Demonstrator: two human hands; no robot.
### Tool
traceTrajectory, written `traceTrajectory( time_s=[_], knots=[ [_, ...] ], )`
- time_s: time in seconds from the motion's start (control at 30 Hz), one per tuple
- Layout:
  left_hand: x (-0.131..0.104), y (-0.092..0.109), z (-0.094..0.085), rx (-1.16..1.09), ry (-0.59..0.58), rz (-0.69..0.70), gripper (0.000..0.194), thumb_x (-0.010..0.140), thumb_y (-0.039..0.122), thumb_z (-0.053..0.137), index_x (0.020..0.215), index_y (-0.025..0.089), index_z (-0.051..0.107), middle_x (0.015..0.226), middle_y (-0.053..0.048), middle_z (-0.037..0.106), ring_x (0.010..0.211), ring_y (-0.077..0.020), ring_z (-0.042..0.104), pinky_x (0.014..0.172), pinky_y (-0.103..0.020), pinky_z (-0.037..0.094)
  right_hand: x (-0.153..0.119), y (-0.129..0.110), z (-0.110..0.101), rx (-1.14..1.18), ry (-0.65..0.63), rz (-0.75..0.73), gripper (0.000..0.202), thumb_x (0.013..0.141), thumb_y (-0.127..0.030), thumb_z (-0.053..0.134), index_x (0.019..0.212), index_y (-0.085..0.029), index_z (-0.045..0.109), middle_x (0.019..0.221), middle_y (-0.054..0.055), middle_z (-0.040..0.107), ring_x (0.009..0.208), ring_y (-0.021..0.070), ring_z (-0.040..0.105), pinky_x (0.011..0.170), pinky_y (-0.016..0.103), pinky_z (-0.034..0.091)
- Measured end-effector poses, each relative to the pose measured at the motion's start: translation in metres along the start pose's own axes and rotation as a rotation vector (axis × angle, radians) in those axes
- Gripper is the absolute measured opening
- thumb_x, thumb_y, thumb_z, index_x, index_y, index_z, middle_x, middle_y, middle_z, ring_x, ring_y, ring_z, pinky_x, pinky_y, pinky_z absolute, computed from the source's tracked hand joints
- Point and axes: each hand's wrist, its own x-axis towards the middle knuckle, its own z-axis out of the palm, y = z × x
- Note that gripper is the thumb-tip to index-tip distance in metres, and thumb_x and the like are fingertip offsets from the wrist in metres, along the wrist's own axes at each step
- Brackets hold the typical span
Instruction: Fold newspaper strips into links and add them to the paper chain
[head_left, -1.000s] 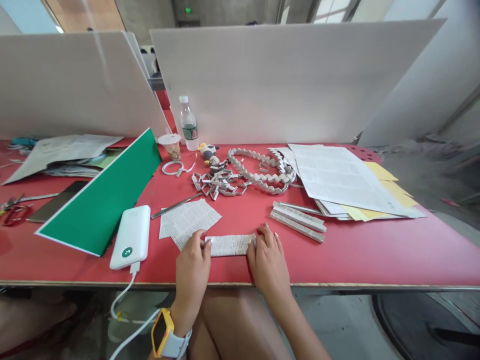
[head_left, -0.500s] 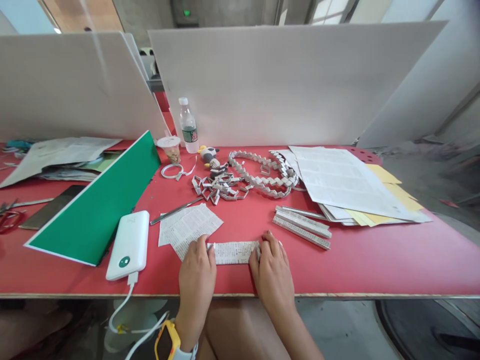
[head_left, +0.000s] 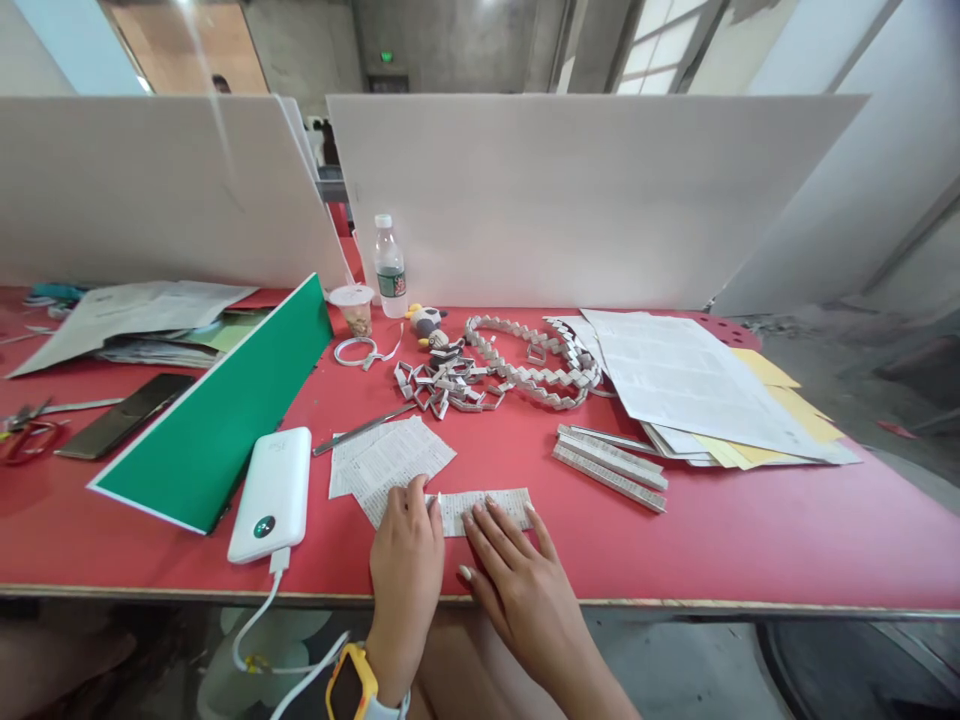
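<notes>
A strip of printed paper (head_left: 454, 514), folded flat and long, lies near the front edge of the table. My left hand (head_left: 407, 560) is closed on its left end, thumb and fingers pinched together. Across its right part my right hand (head_left: 521, 575) lies flat, fingers stretched out and pressing on the paper. Just beyond my left hand are loose printed sheets (head_left: 397, 458), partly covered by that hand, with a slim metal tool (head_left: 364, 431) along their far edge. Several narrow folded paper strips (head_left: 611, 468) rest to the right of my right hand.
Farther back lie a zigzag folded-paper chain (head_left: 551, 400), loose paper links (head_left: 450, 386) and a small bird figure (head_left: 427, 320). A water bottle (head_left: 391, 272) and cup (head_left: 354, 312) stand behind. Left are a power bank (head_left: 271, 490) and green board (head_left: 225, 410); right, a paper stack (head_left: 690, 375).
My right hand has let go of the strip's right end and moved left, flattening its fingers onto the paper. My left hand keeps its pinch. The whole view has shifted slightly.
</notes>
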Motion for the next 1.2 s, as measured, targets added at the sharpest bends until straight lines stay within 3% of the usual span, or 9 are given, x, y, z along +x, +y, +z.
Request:
traceTrajectory(
  time_s=[0.17,0.3,0.47,0.6,0.73,0.93,1.07,1.2],
  knots=[
    [0.001,-0.003,0.001,-0.034,0.073,-0.012,0.025,0.087,0.023,0.048,0.109,0.015,0.056,0.096,-0.011,0.051,0.083,-0.0207,0.059,0.066,-0.03,0.049,-0.011,0.012,-0.005,-0.023,-0.057,0.007,0.043,0.092,-0.033,0.043,0.132,-0.016,0.047,0.131,0.007,0.052,0.122,0.0215,0.049,0.11,0.043,0.026],
    [-0.004,-0.005,-0.004,-0.058,0.092,0.051,0.026,0.086,0.014,0.045,0.11,0.016,0.056,0.097,-0.011,0.053,0.087,-0.0207,0.058,0.072,-0.032,0.049,-0.022,0.027,-0.015,-0.03,-0.078,0.044,0.049,0.092,-0.032,0.045,0.137,-0.016,0.039,0.132,0.008,0.051,0.124,0.0222,0.048,0.109,0.046,0.028],
    [-0.028,-0.011,-0.022,-0.083,0.085,0.441,0.038,0.087,0.007,0.04,0.118,0.022,0.056,0.113,-0.009,0.059,0.096,-0.02,0.055,0.082,-0.035,0.043,-0.033,0.035,-0.025,0.015,-0.112,-0.011,0.048,0.091,-0.031,0.046,0.137,-0.019,0.039,0.131,0.008,0.053,0.123,0.0221,0.048,0.107,0.047,0.032],
    [-0.043,-0.015,-0.033,-0.193,0.037,0.645,0.027,0.092,0.018,0.041,0.11,0.021,0.06,0.106,-0.004,0.066,0.097,-0.0174,0.056,0.085,-0.034,0.039,-0.04,0.033,-0.028,0.027,0.011,-0.052,0.04,0.089,-0.025,0.05,0.127,-0.016,0.05,0.121,0.011,0.062,0.116,0.0224,0.055,0.107,0.047,0.031],
    [-0.043,-0.018,-0.035,-0.235,0.033,0.662,0.024,0.091,0.016,0.042,0.104,0.018,0.062,0.1,-0.004,0.067,0.094,-0.0171,0.058,0.086,-0.034,0.04,-0.036,0.028,-0.029,0.115,0.13,-0.085,0.021,0.086,-0.02,0.054,0.106,-0.018,0.061,0.099,0.006,0.07,0.103,0.02,0.061,0.106,0.045,0.033],
    [-0.04,-0.024,-0.036,-0.268,0.053,0.721,0.026,0.089,0.01,0.039,0.098,0.017,0.062,0.087,-0.003,0.067,0.073,-0.0138,0.06,0.064,-0.025,0.044,-0.029,0.024,-0.027,0.321,0.093,-0.095,0.02,0.087,-0.015,0.054,0.105,-0.021,0.06,0.092,0.003,0.07,0.085,0.0154,0.061,0.092,0.038,0.042],
    [-0.039,-0.021,-0.035,-0.315,0.031,0.594,0.017,0.088,0.012,0.044,0.093,0.018,0.06,0.081,-0.002,0.065,0.069,-0.0134,0.058,0.062,-0.025,0.044,-0.025,0.024,-0.029,0.415,0.043,0.007,0.016,0.088,-0.015,0.051,0.099,-0.022,0.062,0.087,0.003,0.068,0.079,0.0151,0.056,0.074,0.032,0.044],
    [-0.034,-0.016,-0.03,-0.399,-0.064,0.46,0.013,0.088,0.016,0.046,0.093,0.019,0.057,0.08,-0.002,0.062,0.073,-0.014,0.058,0.066,-0.025,0.046,-0.015,0.022,-0.028,0.468,0.0,0.192,0.013,0.088,-0.019,0.052,0.077,-0.02,0.06,0.076,0.002,0.062,0.074,0.0155,0.052,0.067,0.029,0.04]
  ],
)
